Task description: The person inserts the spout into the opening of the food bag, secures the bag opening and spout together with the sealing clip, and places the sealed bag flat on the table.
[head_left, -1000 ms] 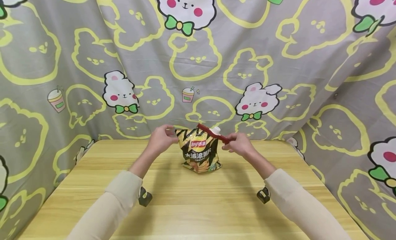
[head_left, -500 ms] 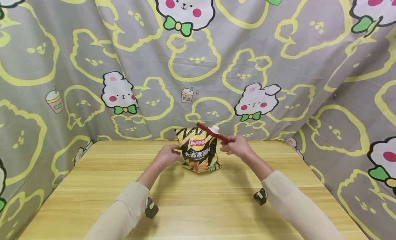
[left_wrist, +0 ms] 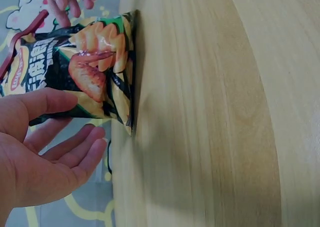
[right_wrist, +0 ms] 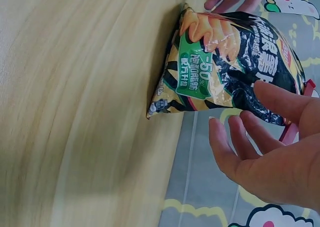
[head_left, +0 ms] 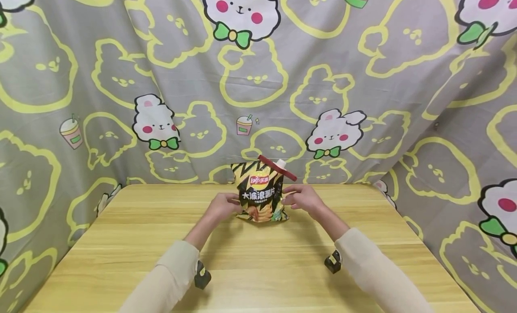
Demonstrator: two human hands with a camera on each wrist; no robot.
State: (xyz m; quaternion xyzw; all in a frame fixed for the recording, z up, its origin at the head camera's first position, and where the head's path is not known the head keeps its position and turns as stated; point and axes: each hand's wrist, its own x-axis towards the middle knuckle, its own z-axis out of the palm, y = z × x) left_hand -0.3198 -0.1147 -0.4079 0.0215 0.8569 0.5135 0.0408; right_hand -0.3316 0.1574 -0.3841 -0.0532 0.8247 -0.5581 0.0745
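Note:
A black and yellow bag of potato chips [head_left: 260, 192] stands upright near the table's far edge. Across its top right corner slants a red bag clip [head_left: 288, 174] with a white spout cap [head_left: 280, 163]. My left hand [head_left: 223, 206] holds the bag's left side, thumb on the front in the left wrist view and index finger partly hidden behind. My right hand [head_left: 306, 199] is at the other side, just below the clip. In the right wrist view its thumb lies over the bag's front, the other fingers bent along the edge.
The bag stands on a light wooden table [head_left: 258, 268]. Behind and beside it hangs a grey curtain [head_left: 194, 80] printed with cartoon animals. Black wrist devices [head_left: 203, 275] sit under both forearms.
My left hand has come down from the bag's upper left corner to its lower side. My right hand has let go of the clip and moved down to the bag, which has shifted slightly back.

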